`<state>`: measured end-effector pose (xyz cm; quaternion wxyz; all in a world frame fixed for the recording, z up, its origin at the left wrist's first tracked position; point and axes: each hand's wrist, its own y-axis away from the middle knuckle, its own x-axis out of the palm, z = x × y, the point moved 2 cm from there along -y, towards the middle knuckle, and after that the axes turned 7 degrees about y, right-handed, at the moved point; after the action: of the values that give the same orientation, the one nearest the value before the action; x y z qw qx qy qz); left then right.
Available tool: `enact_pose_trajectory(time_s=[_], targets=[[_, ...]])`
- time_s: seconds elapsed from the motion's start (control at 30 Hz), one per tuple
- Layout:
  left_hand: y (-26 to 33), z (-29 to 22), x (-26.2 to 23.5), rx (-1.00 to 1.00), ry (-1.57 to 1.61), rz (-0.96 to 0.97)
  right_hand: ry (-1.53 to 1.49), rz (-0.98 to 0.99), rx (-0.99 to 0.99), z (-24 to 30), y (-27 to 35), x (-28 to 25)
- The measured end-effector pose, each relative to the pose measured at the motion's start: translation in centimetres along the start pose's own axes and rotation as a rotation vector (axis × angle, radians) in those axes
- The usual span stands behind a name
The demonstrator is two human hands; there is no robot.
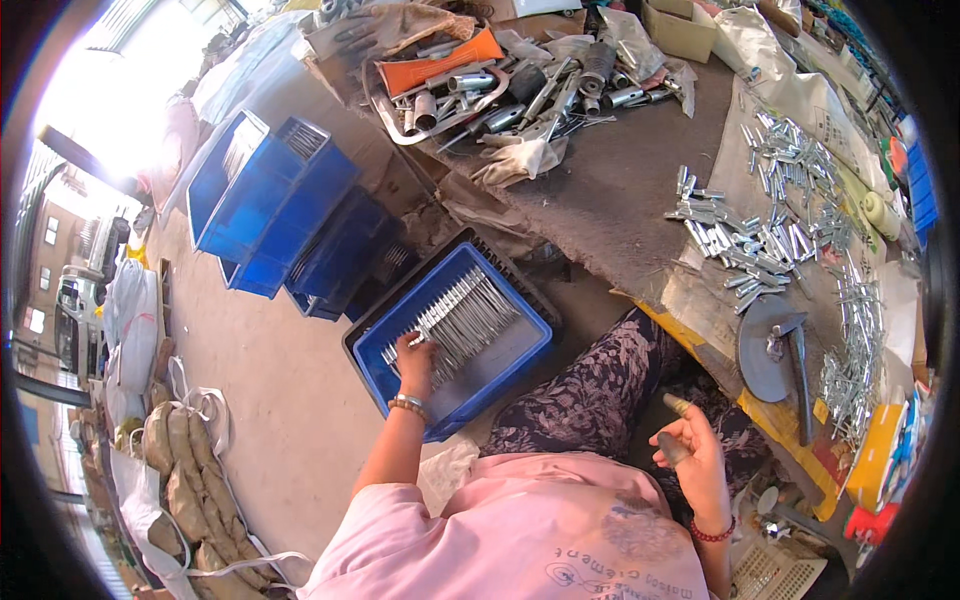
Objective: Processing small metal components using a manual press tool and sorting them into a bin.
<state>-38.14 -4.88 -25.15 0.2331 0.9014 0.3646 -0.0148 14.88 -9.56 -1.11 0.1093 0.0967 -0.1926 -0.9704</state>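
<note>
Right hand raised, grip pinching small metal piece; left hand outstretched, grip spread on rods in blue crate.

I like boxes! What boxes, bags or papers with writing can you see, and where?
Blue crate: on the floor, left hand inside, holds metal rods.
Stacked blue crates: farther left.
Cardboard box: tan, table's far end.
Printed paper: pale sheet under metal parts.
</note>
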Motion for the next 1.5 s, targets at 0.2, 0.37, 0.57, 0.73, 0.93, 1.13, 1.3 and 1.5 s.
enact_pose_trajectory(time_s=[0.2, 0.37, 0.57, 0.73, 0.93, 1.13, 1.3, 1.5], targets=[[-2.7, -1.3, 0.3, 0.029, -0.115, -0.005, 0.039, -0.043, 0.069, -0.5, 0.3, -0.6], [-6.6, 1.6, -2.9, 0.26, -0.38, -0.121, 0.01, -0.025, 0.07, 0.0, 0.5, -0.5], [-0.3, -9.7, 6.0, 0.647, -0.307, -0.046, 0.022, -0.01, 0.042, -1.2, 0.1, -0.9], [13.4, -23.1, 18.2, 0.876, -0.018, 0.365, 0.165, -0.044, 0.004, 0.6, 0.2, -0.6], [27.3, -28.5, 29.3, 1.155, -0.122, 0.975, 0.242, -0.062, -0.077, 1.2, 1.1, -0.6], [30.9, -26.5, 34.0, 1.453, -0.413, 0.919, 0.239, -0.142, -0.067, 0.1, 2.5, -1.7], [30.1, -27.8, 32.7, 1.364, -0.525, 0.879, 0.27, -0.192, -0.141, 0.4, 3.9, -3.3], [29.7, -30.1, 30.1, 1.279, -0.496, 0.978, 0.315, -0.446, -0.256, 3.1, 6.8, -7.5]])
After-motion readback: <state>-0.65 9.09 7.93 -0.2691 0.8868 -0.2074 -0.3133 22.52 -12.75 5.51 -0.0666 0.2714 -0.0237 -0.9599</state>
